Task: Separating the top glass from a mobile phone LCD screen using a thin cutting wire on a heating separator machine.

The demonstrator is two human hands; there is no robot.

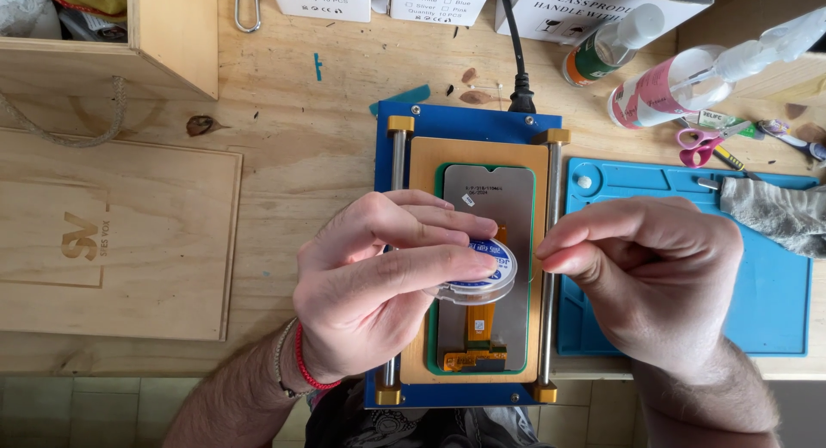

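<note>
Left hand [379, 280]: grip clenched on spool [482, 271].
Spool: small, round, clear plastic, blue label.
Right hand [654, 271]: fingertips pinched together beside spool; contents indiscernible.
Below: screen [503, 198], dark, face-down.

- We're at a small phone-repair workshop, set up on a plywood desk [284, 112].
- We spot a blue heating plate [469, 121] carrying a phone screen panel [503, 198].
- A blue silicone work mat [774, 284] lies just beside it.
- Scissors [699, 145], spray bottles [680, 82] and parts boxes [602, 5] crowd the back.
</note>
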